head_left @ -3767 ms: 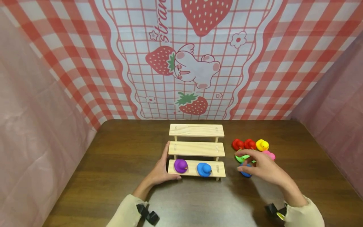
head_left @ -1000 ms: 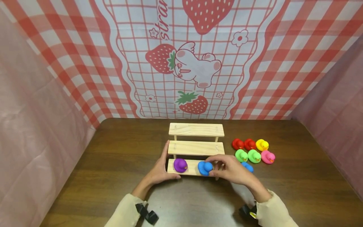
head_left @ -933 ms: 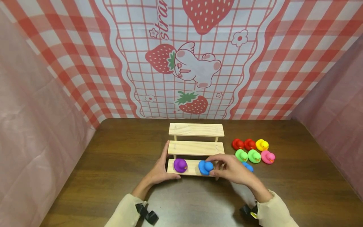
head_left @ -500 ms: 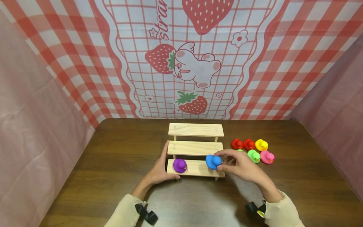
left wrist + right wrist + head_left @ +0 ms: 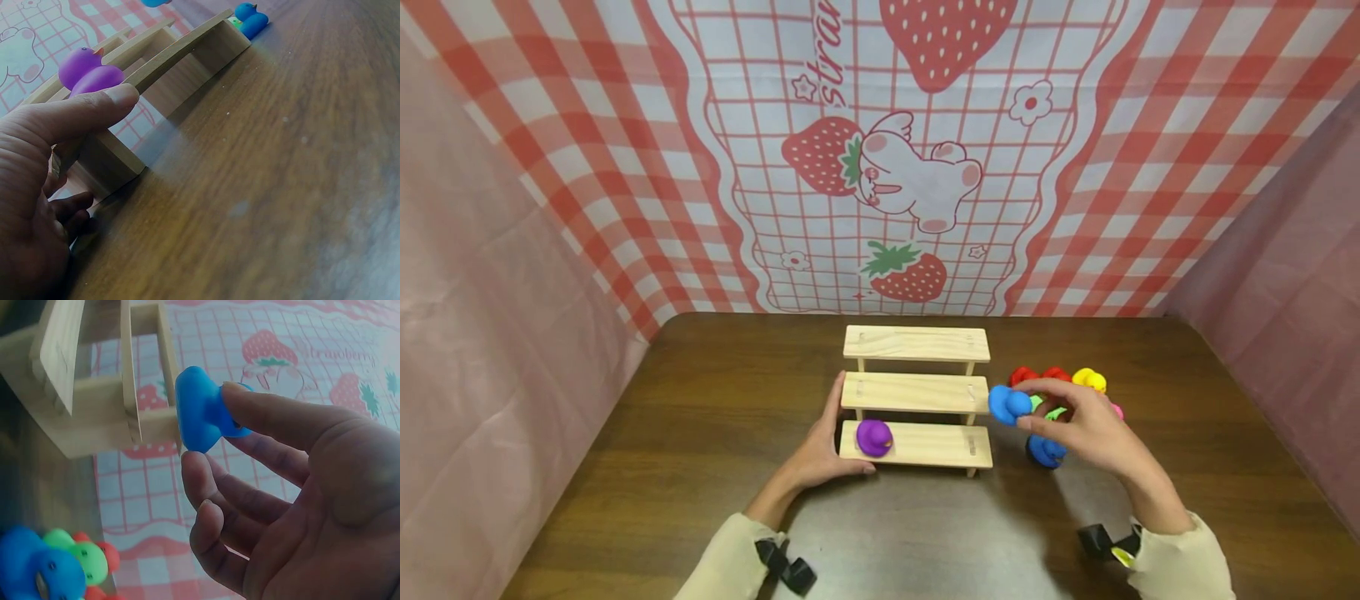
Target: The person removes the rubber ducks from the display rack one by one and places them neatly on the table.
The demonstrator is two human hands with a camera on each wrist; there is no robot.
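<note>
A three-tier wooden stand [image 5: 917, 393] sits on the table, with a purple rubber duck [image 5: 874, 437] at the left of its lowest shelf. My left hand [image 5: 820, 454] grips the stand's left end; in the left wrist view its thumb [image 5: 94, 109] lies along the front shelf edge by the purple duck. Just right of the stand, my right hand [image 5: 1090, 425] pinches a blue rubber duck [image 5: 1006, 405] in the air. The right wrist view shows this held blue duck [image 5: 199, 409] between thumb and fingers. Another blue duck [image 5: 1047, 452] rests on the table below it.
Behind my right hand are red ducks [image 5: 1022, 377], a yellow duck [image 5: 1088, 380], green ducks [image 5: 1056, 413] and a pink duck [image 5: 1117, 412], mostly part-hidden. A strawberry-print cloth [image 5: 917, 192] hangs behind the brown table [image 5: 715, 392].
The blue duck has come off the lowest shelf in my right hand, moving right and up past the stand's end. My left hand stays on the stand.
</note>
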